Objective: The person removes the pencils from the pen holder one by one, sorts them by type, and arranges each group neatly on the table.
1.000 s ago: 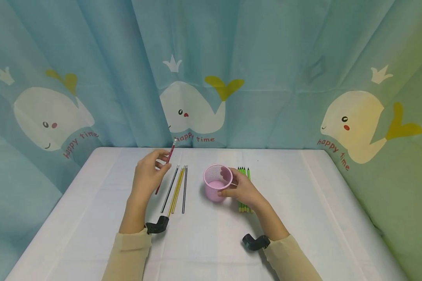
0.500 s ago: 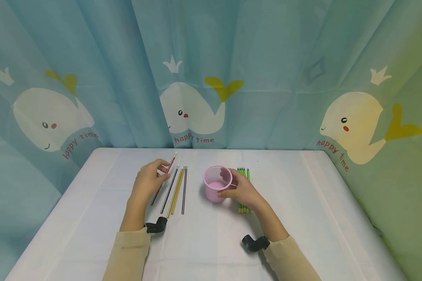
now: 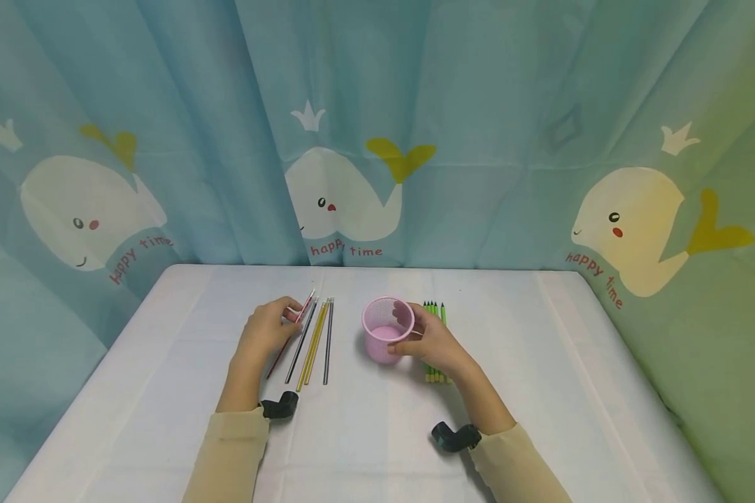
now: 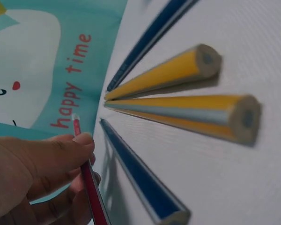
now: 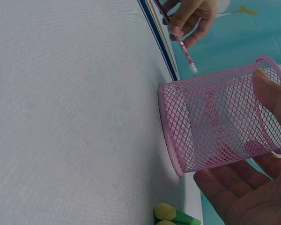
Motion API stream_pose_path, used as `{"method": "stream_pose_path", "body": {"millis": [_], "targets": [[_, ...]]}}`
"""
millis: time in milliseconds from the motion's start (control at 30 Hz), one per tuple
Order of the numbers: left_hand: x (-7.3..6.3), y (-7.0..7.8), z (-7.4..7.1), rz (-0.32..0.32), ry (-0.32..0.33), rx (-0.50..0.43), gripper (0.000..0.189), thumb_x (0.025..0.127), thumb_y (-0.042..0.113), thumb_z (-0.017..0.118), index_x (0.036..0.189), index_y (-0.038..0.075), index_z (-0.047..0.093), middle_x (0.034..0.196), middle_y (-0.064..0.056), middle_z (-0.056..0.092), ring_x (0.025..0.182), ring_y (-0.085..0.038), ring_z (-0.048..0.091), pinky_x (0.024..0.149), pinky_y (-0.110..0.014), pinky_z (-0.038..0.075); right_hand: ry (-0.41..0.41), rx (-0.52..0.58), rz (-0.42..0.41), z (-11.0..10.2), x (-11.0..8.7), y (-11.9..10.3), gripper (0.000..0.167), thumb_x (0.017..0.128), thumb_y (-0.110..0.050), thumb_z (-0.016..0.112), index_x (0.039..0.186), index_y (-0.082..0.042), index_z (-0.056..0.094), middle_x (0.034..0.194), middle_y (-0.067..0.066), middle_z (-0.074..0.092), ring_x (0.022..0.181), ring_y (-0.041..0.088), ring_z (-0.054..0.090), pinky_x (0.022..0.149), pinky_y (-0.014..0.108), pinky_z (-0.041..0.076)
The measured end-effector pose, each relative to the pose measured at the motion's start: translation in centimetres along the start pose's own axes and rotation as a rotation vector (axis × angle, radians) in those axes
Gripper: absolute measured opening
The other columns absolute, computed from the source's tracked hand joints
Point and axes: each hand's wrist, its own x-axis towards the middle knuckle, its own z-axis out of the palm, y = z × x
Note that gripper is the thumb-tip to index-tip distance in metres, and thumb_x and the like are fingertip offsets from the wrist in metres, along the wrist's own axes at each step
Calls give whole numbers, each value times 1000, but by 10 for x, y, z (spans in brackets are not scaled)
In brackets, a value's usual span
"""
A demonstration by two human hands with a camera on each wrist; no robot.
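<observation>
My left hand [image 3: 266, 332] pinches a red pencil [image 4: 97, 204] between thumb and fingers, its white eraser end pointing away from me. The pencil slants close over the table, left of a blue pencil [image 3: 300, 346]. Beyond that blue one lie two yellow pencils [image 3: 313, 349] and a second blue pencil [image 3: 328, 349]. With my right hand [image 3: 437, 342] I grip a pink mesh pencil cup [image 3: 380, 351] by its right side, thumb near the rim in the right wrist view. The cup stands upright, and no pencils show inside it.
Several green pencils [image 3: 436, 376] lie in a row on the table, partly hidden behind my right hand. A white cloth [image 3: 365, 433] covers the table. Behind its far edge hangs a blue curtain [image 3: 491, 209] printed with whales.
My left hand has lowered the red pencil toward the table, bringing it nearer me and beside the left blue pencil. My right hand and the cup have stayed almost still.
</observation>
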Motion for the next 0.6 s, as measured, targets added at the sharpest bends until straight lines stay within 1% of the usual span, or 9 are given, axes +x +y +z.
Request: {"method": "stream_pose_path", "body": {"millis": [167,333,467,600], "targets": [[0,-4,4,-16,-10,12,34,88,13,74,120,6,65,101,-10,71,87,-26,66,74,-44,54,-3,0,-2,0,0,0,83,72,1,85,144,-4,45,147,18,50,132,37,51,109,44,46],[2,-5,8,-48,6,9,30,88,12,75,116,5,66,97,-8,69,83,-24,61,73,-41,51,0,-6,-4,0,1,0,82,72,0,85,144,-3,46,145,17,51,132,36,52,110,45,46],[2,-4,12,-48,22,12,27,87,10,75,112,5,67,93,-6,67,82,-23,59,74,-40,49,2,-13,-7,1,0,0,82,73,0,85,144,-2,45,145,18,51,132,37,52,109,46,46],[2,0,16,-26,20,20,26,87,10,75,112,5,68,92,-5,66,82,-23,58,76,-42,49,3,-16,-3,2,0,0,82,72,0,85,144,-3,45,145,18,51,132,37,52,109,45,46]]}}
